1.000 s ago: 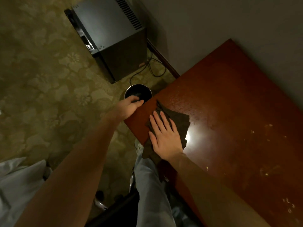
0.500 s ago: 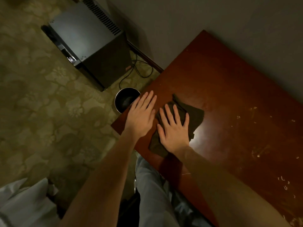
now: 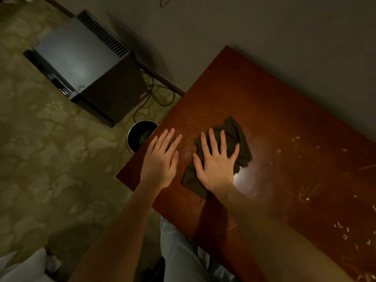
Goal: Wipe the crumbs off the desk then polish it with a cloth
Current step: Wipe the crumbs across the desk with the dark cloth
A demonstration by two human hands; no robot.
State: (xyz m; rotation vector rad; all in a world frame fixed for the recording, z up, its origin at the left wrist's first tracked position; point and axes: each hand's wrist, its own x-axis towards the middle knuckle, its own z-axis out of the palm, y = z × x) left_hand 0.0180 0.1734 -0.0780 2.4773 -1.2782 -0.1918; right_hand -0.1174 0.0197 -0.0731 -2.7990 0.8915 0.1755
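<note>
Both hands are flat, fingers spread: left hand on the bare bench, right hand pressing the dark cloth just beside it. Crumbs lie well apart to the right, so reach there, keep the palm flat and drag them toward the bin.

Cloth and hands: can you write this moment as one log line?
right hand: flat on cloth | left hand: flat on desk beside it | crumbs: right side of desk, not yet wiped | bin: on floor by desk edge
</note>
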